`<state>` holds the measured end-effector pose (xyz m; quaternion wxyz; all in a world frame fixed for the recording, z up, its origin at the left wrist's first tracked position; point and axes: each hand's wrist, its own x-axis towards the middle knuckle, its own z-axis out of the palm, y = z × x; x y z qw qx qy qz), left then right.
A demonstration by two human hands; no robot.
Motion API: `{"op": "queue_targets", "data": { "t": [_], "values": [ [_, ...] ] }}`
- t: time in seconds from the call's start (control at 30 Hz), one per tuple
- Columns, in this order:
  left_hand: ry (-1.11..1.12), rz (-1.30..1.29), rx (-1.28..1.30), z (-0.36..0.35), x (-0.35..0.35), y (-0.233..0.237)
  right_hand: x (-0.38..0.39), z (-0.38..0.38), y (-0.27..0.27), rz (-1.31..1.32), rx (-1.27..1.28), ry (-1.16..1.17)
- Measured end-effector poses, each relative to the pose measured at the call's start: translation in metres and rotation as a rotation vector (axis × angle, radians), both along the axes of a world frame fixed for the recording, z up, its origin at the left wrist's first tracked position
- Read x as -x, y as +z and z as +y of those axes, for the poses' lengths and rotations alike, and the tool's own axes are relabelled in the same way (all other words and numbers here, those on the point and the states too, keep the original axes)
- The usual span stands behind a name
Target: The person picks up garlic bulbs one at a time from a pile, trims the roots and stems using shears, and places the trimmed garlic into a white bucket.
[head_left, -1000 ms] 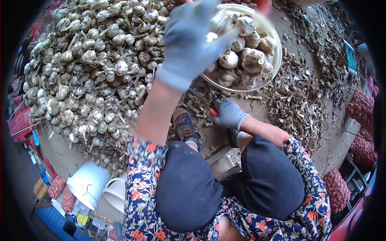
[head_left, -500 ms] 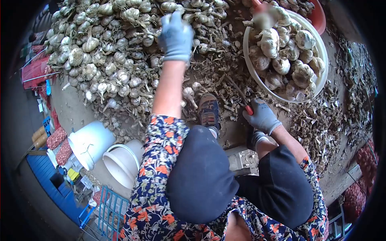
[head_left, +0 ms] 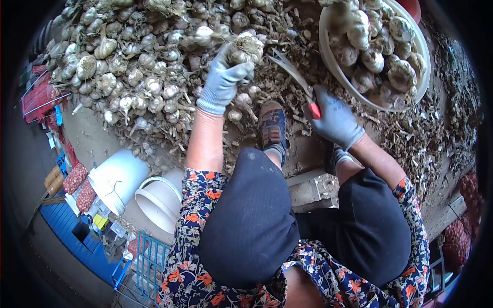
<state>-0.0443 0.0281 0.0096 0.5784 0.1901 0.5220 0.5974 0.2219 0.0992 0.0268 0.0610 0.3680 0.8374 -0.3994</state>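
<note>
My left hand (head_left: 222, 82), in a grey glove, grips a large garlic bulb (head_left: 246, 49) with its roots turned up, above the edge of the garlic pile (head_left: 138, 66). To its right, my right hand (head_left: 334, 117), also gloved, is closed round the red handles of a pair of shears (head_left: 295, 74). The blades look parted and point up and left toward the bulb without touching it. At the upper right, a round white tub (head_left: 426, 77) holds several large garlic bulbs.
Dry stalks and husks (head_left: 411, 149) litter the ground at the right. Two white buckets (head_left: 120, 177) (head_left: 162, 200) lie at the lower left, near a green crate (head_left: 151, 256). Red net sacks (head_left: 457, 238) lie at the right edge. My shoe (head_left: 272, 126) stands between my hands.
My left hand has come down from the pile and now holds a bulb. My right hand has risen with the shears, whose blades now show parted. The view has shifted slightly.
</note>
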Motion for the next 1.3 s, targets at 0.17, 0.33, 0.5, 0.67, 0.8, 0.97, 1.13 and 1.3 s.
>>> {"op": "queue_targets", "data": {
  "t": [0.17,0.33,0.5,0.67,0.8,0.97,1.13,1.3],
  "values": [
    [-0.04,0.122,0.025,-0.012,-0.021,0.023,0.015,0.004,0.016,-0.093,-0.236,0.128],
    [-0.234,0.321,0.197,0.0,-0.02,0.049,0.017,-0.001,0.015,-0.117,-0.255,0.138],
    [-0.075,0.35,0.178,0.001,-0.038,0.029,0.016,-0.002,0.017,-0.137,-0.224,0.142],
    [-0.025,0.951,0.041,0.006,-0.051,0.017,0.016,-0.004,0.021,-0.149,-0.178,0.096],
    [-0.088,1.241,0.046,0.009,-0.06,0.019,0.007,-0.004,0.006,-0.128,-0.091,0.128],
    [-0.464,0.933,0.183,0.006,-0.093,0.019,0.009,0.012,-0.005,-0.037,0.009,-0.043],
    [-0.126,0.255,0.216,-0.006,-0.07,0.018,-0.022,0.009,-0.013,-0.041,-0.118,-0.101],
    [-0.081,0.263,0.191,-0.012,-0.07,0.007,-0.034,-0.002,-0.007,-0.143,-0.073,0.0]
  ]
}}
